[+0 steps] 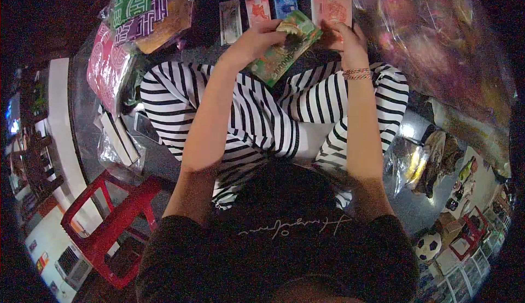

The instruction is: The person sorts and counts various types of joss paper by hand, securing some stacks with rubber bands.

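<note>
My left hand (pixel 265 38) is closed on a green, printed banknote-like bundle (pixel 273 65), which is tilted above my crossed legs. Over to the right, my right hand (pixel 350 43), with a braided band at its wrist, has its fingers closed around the lower part of an orange-pink banknote-like bundle (pixel 336 5). The far end of the green bundle comes close to the right fingers. Beyond my hands on the dark floor lie a grey bundle (pixel 230 23), a red-pink bundle (pixel 257 10) and a blue bundle (pixel 285 5) in a row.
Plastic-wrapped green and purple packs (pixel 139 13) and a pink pack (pixel 109 65) stand at the left. A large clear bag (pixel 432 35) of pinkish items fills the right. A red plastic stool (pixel 112 221) is at lower left, a football (pixel 428 246) at lower right.
</note>
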`<state>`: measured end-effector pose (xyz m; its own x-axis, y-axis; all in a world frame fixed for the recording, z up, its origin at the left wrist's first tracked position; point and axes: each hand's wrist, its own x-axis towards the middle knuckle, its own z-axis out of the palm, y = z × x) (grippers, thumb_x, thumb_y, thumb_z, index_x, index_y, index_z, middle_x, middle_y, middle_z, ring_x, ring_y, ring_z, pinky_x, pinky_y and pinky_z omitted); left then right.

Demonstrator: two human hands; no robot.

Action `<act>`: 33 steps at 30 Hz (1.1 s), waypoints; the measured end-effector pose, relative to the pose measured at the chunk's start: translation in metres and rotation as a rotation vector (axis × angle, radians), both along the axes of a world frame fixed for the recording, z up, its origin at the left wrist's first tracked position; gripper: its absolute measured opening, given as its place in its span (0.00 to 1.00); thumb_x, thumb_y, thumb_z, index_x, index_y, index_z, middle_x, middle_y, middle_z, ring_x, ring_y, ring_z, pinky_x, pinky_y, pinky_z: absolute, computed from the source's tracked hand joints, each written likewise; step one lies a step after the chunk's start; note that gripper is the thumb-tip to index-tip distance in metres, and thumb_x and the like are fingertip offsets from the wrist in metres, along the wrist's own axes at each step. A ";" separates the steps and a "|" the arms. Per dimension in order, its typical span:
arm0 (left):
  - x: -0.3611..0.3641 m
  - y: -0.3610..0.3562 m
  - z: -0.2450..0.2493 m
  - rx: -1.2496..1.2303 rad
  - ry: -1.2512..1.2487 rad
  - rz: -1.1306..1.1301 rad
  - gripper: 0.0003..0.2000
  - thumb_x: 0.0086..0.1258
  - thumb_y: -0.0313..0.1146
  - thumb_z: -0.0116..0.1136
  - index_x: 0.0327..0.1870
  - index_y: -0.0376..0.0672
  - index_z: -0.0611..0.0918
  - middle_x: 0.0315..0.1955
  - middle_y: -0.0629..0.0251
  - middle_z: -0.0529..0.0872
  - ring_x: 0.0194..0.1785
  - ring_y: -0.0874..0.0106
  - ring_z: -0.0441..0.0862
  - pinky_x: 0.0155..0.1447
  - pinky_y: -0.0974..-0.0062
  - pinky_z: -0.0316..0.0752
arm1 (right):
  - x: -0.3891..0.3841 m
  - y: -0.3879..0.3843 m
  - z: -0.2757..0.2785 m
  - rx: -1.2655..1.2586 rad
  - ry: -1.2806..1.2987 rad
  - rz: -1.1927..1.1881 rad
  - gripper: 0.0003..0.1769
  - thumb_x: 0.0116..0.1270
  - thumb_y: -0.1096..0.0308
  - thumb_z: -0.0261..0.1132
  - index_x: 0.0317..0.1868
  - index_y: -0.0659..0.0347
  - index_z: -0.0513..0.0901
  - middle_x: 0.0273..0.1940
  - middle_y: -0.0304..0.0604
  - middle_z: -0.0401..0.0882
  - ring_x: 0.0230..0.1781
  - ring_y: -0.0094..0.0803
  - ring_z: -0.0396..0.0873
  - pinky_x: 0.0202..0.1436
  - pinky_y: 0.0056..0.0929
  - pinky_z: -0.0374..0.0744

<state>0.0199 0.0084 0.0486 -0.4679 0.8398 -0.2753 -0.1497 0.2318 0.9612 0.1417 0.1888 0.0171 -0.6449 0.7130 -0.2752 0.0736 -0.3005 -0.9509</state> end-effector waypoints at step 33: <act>0.008 0.017 -0.023 0.320 -0.460 0.319 0.12 0.63 0.36 0.54 0.43 0.40 0.76 0.37 0.67 0.79 0.39 0.74 0.79 0.40 0.73 0.77 | -0.005 -0.049 0.019 0.620 -0.099 0.462 0.30 0.60 0.51 0.58 0.56 0.64 0.66 0.42 0.61 0.75 0.45 0.48 0.75 0.49 0.33 0.72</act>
